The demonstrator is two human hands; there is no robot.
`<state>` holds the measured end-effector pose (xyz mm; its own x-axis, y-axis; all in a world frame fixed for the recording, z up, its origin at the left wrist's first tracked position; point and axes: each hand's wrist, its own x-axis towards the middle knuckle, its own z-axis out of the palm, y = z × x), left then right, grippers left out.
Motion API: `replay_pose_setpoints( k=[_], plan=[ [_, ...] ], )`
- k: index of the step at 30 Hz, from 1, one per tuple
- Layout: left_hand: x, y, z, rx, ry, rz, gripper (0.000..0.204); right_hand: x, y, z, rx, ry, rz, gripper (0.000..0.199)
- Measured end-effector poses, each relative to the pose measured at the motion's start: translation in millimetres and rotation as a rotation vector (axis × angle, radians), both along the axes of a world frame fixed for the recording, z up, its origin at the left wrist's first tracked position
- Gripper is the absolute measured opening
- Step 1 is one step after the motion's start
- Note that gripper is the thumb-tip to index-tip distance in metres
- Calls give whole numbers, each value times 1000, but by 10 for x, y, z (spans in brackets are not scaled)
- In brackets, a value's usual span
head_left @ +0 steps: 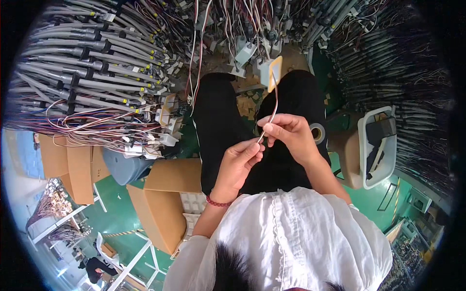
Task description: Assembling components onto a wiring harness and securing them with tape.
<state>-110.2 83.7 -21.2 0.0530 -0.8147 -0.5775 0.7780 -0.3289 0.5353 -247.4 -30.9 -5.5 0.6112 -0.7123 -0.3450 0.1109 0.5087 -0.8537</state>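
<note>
A thin pair of wires, reddish-brown and white, runs down from a white plastic housing with a yellow-edged face. My right hand pinches the wires between thumb and fingers. Just below and to the left, my left hand is closed with its fingertips on the lower end of the same wires. The two hands almost touch, above my lap. What lies at the very wire tips is too small to make out. A red bead bracelet circles my left wrist.
Thick bundles of grey cables hang at the left, dark bundles at the right. A roll of tape is by my right forearm. A white bin stands right; an open cardboard box and blue-grey stool stand left.
</note>
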Motion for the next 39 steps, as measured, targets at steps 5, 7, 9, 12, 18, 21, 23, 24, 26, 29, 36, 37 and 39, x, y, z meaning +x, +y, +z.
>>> replay_pose_setpoints(
  k=[5, 7, 9, 12, 18, 21, 23, 24, 26, 29, 36, 37, 39],
  plan=[
    [4, 14, -37, -50, -47, -4, 25, -52, -102, 45, -71, 41, 115, 12],
    [-17, -12, -7, -44, -42, -4, 25, -63, -109, 55, -111, 82, 133, 11],
    [-20, -22, 2, -40, -39, -1, 25, -64, -86, 55, -105, 56, 94, 10],
    [1, -30, 4, -61, 3, -24, 24, -61, -54, 44, -89, 53, 51, 11],
    [138, -194, 49, -130, -8, -190, 92, -115, -44, 53, -69, 1, 24, 14],
    [97, -290, 88, -241, 182, -328, 100, -90, -6, 70, -64, -3, 39, 14],
    [6, -298, 100, -340, 476, -300, 97, -78, 4, 79, -89, 46, 52, 13],
    [-36, -315, 116, -369, 528, -278, 93, -77, 13, 90, -118, 88, 35, 13],
    [-83, -322, 198, -331, 453, -259, 94, -61, 29, 92, -149, 129, 19, 12],
    [-106, -289, 289, -288, 396, -209, 91, -30, 87, 79, -226, 153, -24, 12],
    [-69, -220, 237, -386, 515, -168, 55, 66, 177, 90, -310, 115, -137, 10],
    [-71, -201, 245, -388, 517, -171, 55, 71, 190, 97, -316, 112, -158, 9],
    [-76, -173, 261, -395, 489, -142, 57, 86, 207, 104, -361, 126, -161, 9]
  ],
)
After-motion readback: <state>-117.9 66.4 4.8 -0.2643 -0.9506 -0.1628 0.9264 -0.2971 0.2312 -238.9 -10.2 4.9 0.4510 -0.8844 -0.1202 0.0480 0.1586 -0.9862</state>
